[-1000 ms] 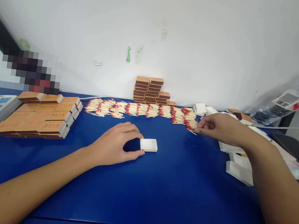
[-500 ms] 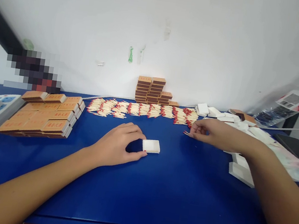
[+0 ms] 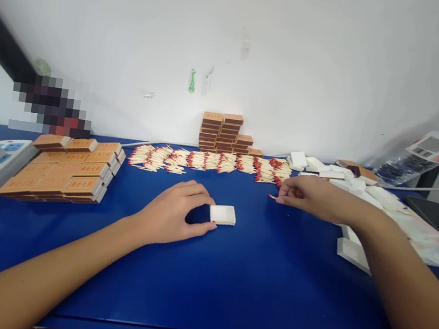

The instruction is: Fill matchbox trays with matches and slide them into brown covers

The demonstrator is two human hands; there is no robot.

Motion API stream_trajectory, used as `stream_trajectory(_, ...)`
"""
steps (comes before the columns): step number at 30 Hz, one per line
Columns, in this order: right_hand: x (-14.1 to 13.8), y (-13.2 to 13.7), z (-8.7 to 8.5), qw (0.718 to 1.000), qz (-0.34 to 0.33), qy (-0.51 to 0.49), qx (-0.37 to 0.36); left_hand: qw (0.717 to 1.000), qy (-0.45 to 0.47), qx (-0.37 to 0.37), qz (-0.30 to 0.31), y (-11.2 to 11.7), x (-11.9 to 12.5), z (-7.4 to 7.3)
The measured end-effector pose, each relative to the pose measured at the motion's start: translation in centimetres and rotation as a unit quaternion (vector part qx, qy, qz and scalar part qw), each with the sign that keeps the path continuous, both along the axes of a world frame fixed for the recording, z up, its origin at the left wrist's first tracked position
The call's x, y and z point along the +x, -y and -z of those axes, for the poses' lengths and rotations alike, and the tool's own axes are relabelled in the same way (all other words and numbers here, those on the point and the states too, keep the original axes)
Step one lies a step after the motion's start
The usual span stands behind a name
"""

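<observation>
Blue is the worktop (image 3: pixel 194 286) before us. Our left hand (image 3: pixel 176 212) is half curled, thumb and fingers holding the left end of a small white tray (image 3: pixel 224 213) that rests on it. Our right hand (image 3: pixel 301 192) is pinched nearly closed on a red-headed match (image 3: pixel 273 197), just in front of the right end of a long row of matches (image 3: pixel 207 160). Behind that row, we see stacked orange matchboxes (image 3: pixel 220 133) by the wall (image 3: pixel 319 64).

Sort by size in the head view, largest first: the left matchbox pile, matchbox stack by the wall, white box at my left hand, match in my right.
1. Matchbox pile
2. Matchbox stack, though it stands farther back
3. White box
4. Match, partly hidden by the right hand
</observation>
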State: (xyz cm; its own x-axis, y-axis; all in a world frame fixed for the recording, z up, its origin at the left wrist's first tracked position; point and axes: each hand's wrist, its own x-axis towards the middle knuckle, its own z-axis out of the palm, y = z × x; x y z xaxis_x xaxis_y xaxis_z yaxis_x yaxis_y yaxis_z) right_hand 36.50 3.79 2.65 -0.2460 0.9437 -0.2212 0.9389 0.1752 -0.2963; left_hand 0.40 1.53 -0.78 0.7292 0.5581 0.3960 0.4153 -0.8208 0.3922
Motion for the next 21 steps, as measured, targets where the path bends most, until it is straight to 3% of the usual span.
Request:
stream_trajectory(4,-1.0,0.2,0.2,0.999,-0.024,-0.019,0.018,1.0,-0.001,0.006,-0.005,0.0,0.1,0.0)
stream_trajectory(7,-3.3,1.2,0.2,0.994,-0.067,-0.067,0.051,0.999,-0.004,0.021,-0.023,0.0,0.3,-0.1)
stream_trajectory(11,-7.2,3.1,0.7,0.972,-0.149,-0.141,0.113,0.998,-0.011,0.041,-0.038,0.1,0.6,-0.1)
stream_trajectory(14,-9.2,4.1,1.7,0.955,-0.194,-0.141,0.175,0.997,-0.018,0.063,-0.041,0.3,0.8,-0.1)
stream_trajectory(17,-9.9,4.5,2.5,0.949,-0.21,-0.113,0.207,0.996,-0.021,0.084,-0.037,0.4,0.9,-0.1)
stream_trajectory(21,-9.7,4.6,2.1,0.954,-0.216,-0.11,0.177,0.995,-0.022,0.092,-0.027,0.5,0.9,-0.1)
